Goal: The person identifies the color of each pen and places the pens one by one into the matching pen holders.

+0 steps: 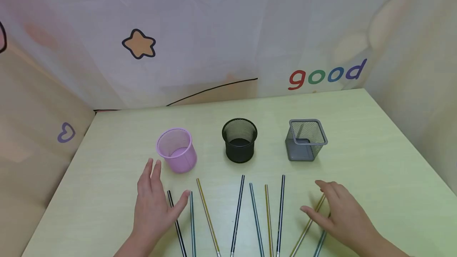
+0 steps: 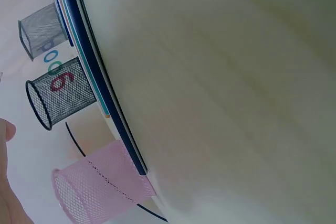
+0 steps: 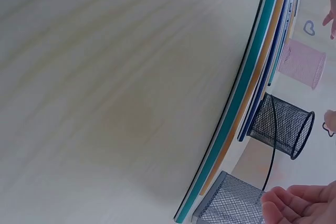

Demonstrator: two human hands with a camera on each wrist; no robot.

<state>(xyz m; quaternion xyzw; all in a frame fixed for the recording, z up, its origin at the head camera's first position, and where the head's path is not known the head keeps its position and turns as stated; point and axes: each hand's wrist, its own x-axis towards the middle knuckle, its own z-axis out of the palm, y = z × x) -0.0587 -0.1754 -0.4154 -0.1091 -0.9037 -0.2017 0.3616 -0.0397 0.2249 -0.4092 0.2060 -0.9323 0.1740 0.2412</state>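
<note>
Behind our pale desk [image 1: 118, 142], cloth backdrop [image 1: 214, 23] is showing coloured word "good" [image 1: 323, 75]. Our left grip [image 1: 151, 205] and right grip [image 1: 344, 214] are hovering empty, thumbs spread from fingers, near thin sticks [image 1: 256, 217], which are lying before three mesh cups [image 1: 240, 154].

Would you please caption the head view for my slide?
Empty left grip and right grip near nine rods; purple cup, black cup, gray basket beyond.

Pale cloth [image 1: 221, 23] round the table [image 1: 375, 162] bears an orange star [image 1: 139, 44], "good" lettering [image 1: 329, 75] and a purple heart [image 1: 66, 133]
</note>
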